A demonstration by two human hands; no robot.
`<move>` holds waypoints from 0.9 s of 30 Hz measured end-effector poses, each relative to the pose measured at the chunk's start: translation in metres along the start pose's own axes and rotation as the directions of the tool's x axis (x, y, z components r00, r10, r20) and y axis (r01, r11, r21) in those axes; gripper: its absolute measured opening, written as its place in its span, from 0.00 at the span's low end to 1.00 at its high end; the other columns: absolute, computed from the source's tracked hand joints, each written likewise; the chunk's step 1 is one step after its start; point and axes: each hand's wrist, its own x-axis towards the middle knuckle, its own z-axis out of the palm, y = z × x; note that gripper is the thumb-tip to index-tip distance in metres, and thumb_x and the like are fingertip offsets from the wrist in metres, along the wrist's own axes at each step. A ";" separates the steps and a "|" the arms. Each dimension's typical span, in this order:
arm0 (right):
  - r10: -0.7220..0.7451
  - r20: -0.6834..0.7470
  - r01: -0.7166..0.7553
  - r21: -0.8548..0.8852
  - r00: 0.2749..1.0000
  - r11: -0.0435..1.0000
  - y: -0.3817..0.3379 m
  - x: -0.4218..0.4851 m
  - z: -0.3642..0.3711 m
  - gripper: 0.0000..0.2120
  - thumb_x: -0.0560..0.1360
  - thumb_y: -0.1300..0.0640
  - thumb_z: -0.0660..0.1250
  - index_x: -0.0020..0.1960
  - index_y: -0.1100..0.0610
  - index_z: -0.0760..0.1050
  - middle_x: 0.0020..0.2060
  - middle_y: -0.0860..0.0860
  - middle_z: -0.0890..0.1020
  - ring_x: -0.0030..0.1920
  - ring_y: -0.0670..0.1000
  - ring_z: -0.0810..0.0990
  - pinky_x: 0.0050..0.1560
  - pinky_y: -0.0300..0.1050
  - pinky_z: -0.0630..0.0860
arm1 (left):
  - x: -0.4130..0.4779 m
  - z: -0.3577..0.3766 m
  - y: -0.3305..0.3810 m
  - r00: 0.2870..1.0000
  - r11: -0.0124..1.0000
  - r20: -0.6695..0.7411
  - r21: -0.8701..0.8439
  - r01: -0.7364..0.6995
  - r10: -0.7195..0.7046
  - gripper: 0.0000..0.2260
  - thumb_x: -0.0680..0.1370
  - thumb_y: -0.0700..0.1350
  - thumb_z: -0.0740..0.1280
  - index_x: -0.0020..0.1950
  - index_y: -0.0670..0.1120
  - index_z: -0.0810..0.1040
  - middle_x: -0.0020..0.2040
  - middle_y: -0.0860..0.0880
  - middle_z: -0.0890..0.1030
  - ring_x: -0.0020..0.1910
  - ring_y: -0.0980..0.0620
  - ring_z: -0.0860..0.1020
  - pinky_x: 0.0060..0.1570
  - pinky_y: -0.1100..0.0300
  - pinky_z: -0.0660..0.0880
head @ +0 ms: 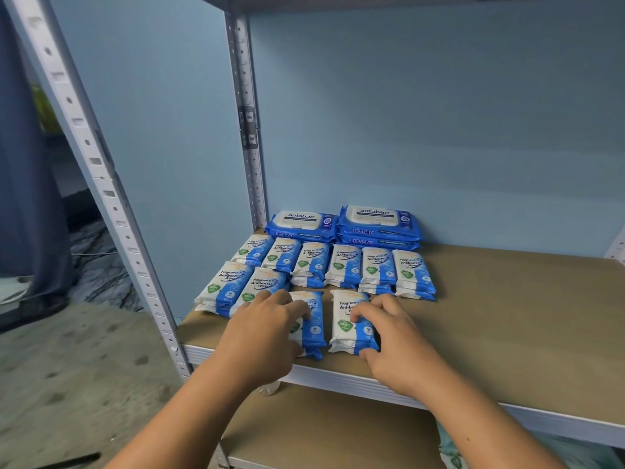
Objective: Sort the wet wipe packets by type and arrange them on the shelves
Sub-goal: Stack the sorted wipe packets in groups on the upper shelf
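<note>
My left hand [267,321] grips the left stack [315,328] of antibacterial packets, my right hand [384,330] the right stack [348,328], both near the shelf [507,316] front. They seem stacked two deep. Pushed unevenly, the top packets may slide off or knock the back row [345,265].

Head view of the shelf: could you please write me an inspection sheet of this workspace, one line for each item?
Surface: brown shelf board with a white front edge.
Job's things: small wipe packets in two rows at the left; larger antabax packs behind them, by the wall, in two piles.
Clutter: clear object below the shelf edge, cannot identify.
Grippers: left hand grips the left front stack; right hand grips the right front stack.
Cables: nothing seen.
Surroundings: light blue wall, white perforated upright, dark curtain, concrete floor.
</note>
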 end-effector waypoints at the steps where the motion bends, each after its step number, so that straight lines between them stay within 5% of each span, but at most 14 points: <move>1: -0.003 -0.006 0.003 0.001 1.000 1.000 0.000 0.001 0.001 0.20 0.74 0.62 0.72 0.56 0.42 0.70 0.56 0.41 0.65 0.54 0.46 0.72 0.48 0.36 0.73 | 0.001 0.001 -0.001 1.000 1.000 -0.005 -0.002 0.004 -0.004 0.22 0.75 0.56 0.72 0.67 0.63 0.69 0.66 0.59 0.71 0.63 0.53 0.69 0.60 0.54 0.73; 5: -0.010 -0.025 0.011 0.021 1.000 1.000 0.002 0.008 0.006 0.20 0.74 0.62 0.73 0.57 0.42 0.72 0.56 0.42 0.66 0.55 0.46 0.72 0.51 0.37 0.74 | 0.006 0.007 -0.003 0.999 1.000 -0.034 0.009 0.013 -0.013 0.23 0.76 0.55 0.71 0.69 0.63 0.69 0.67 0.58 0.71 0.64 0.52 0.68 0.62 0.53 0.71; 14: -0.046 -0.105 0.050 0.044 0.993 0.998 0.009 0.028 0.022 0.20 0.73 0.62 0.74 0.61 0.46 0.75 0.58 0.44 0.67 0.53 0.43 0.69 0.45 0.20 0.63 | 0.019 0.022 -0.009 0.992 0.994 -0.108 0.079 0.073 -0.064 0.25 0.78 0.53 0.68 0.74 0.61 0.66 0.70 0.58 0.70 0.71 0.47 0.63 0.70 0.48 0.62; 19: -0.040 -0.170 0.047 0.041 0.985 0.998 0.013 0.033 0.032 0.22 0.72 0.58 0.76 0.62 0.44 0.76 0.55 0.41 0.67 0.55 0.46 0.73 0.57 0.41 0.75 | 0.023 0.029 -0.012 0.990 0.992 -0.114 0.084 0.090 -0.080 0.26 0.77 0.50 0.69 0.73 0.60 0.67 0.71 0.56 0.70 0.72 0.44 0.63 0.70 0.45 0.62; 27: -0.048 -0.197 0.055 0.028 0.979 0.998 0.013 0.038 0.040 0.23 0.72 0.55 0.76 0.66 0.46 0.76 0.56 0.42 0.67 0.57 0.47 0.73 0.61 0.47 0.75 | 0.023 0.030 -0.010 0.991 0.994 -0.109 0.065 0.091 -0.084 0.27 0.75 0.49 0.67 0.73 0.59 0.66 0.71 0.55 0.69 0.72 0.46 0.63 0.71 0.46 0.61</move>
